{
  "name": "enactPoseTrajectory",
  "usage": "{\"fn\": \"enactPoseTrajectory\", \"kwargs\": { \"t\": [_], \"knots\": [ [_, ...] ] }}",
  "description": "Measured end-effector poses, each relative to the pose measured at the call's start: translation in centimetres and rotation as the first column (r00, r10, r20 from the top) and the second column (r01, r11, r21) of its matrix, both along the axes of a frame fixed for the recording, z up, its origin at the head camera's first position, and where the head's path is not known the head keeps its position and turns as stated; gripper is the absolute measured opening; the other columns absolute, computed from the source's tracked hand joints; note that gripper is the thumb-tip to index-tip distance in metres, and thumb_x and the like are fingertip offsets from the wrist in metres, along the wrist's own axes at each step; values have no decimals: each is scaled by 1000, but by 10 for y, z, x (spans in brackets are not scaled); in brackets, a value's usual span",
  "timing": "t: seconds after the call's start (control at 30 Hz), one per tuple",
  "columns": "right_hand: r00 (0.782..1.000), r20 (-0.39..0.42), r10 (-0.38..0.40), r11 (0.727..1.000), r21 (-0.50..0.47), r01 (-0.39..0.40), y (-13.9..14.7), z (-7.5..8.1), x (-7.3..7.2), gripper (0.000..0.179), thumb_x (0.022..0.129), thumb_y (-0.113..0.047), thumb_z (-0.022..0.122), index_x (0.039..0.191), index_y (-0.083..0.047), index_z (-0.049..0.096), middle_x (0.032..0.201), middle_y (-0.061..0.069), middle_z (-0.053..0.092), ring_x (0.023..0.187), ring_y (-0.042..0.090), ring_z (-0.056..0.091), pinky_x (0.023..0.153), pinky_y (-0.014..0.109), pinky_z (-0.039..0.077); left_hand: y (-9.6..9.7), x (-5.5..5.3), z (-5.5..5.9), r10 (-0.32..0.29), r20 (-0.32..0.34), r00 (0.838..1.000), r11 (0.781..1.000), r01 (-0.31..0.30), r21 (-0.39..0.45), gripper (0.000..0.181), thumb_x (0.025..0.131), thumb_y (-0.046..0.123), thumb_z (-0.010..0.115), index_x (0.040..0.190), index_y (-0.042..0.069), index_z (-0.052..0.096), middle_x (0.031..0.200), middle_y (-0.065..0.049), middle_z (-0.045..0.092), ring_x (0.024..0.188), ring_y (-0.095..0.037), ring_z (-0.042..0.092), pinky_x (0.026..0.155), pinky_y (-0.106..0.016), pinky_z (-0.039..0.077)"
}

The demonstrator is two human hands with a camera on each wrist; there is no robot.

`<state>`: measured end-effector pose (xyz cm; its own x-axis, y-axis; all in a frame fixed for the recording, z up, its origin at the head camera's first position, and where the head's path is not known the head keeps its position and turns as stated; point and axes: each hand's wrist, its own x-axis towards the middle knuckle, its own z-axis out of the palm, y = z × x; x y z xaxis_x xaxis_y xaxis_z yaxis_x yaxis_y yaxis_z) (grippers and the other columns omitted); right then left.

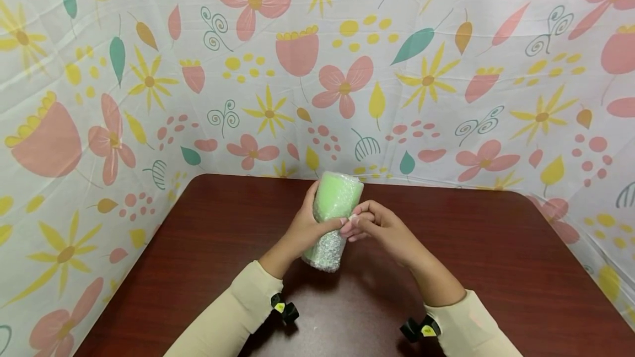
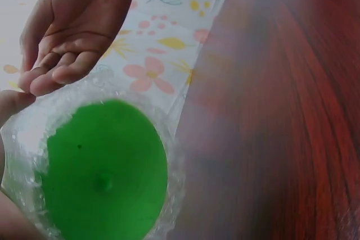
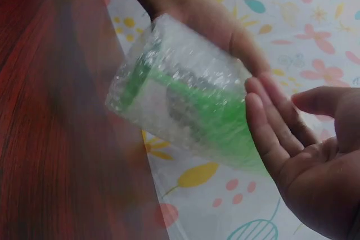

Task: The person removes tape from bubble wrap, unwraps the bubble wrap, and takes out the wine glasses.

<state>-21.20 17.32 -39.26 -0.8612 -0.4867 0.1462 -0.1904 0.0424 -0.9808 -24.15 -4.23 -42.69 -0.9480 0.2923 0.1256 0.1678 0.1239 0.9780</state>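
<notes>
Off the table and tilted, a green cylinder (image 1: pixel 337 196) is wrapped in clear bubble wrap (image 1: pixel 326 249). My left hand (image 1: pixel 306 226) grips it round its left side, thumb across the front. Close by, my right hand (image 1: pixel 386 231) has its thumb and fingertips together at the wrap, near the left thumb, with a small whitish bit of it at the tips. In the left wrist view the cylinder's round green end (image 2: pixel 107 161) faces the camera, a small nub in its middle. The right wrist view shows layered wrap (image 3: pixel 185 54) extending past the green wall.
Beneath both hands lies a dark red-brown wooden table (image 1: pixel 213 236) with rounded far corners. Behind and beside it hangs a white cloth (image 1: pixel 307 109) with flower and leaf prints. Small black cameras (image 1: pixel 285 309) are strapped at both beige sleeves (image 1: pixel 238 304).
</notes>
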Motion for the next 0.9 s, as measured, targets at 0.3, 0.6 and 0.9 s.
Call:
{"fn": "enactPoseTrajectory", "kwargs": {
  "t": [0.3,0.6,0.9],
  "knots": [
    [999,26,-47,996,71,45,-1,2,1,23,105,-16,52,115,5,50,76,12,68,71,28,73,69,45,61,1,1,0,99,-118,988,988,-112,-110,103,79,41,84,156,48,15,151,1,40,121,-24,53,94,-45,51],
    [997,55,-61,996,68,57,-3,2,3,26,104,-13,51,115,11,49,85,18,72,81,36,74,76,51,60,5,5,0,192,-189,963,951,-230,-207,108,76,44,85,158,45,14,146,-10,43,121,-28,54,98,-50,49],
    [995,50,-86,993,90,81,-4,0,3,24,103,-11,52,114,9,52,88,20,73,83,40,73,74,46,61,9,8,0,259,-282,924,904,-335,-265,110,76,43,85,161,38,14,137,-14,47,107,-30,59,87,-47,52]
  ]
}}
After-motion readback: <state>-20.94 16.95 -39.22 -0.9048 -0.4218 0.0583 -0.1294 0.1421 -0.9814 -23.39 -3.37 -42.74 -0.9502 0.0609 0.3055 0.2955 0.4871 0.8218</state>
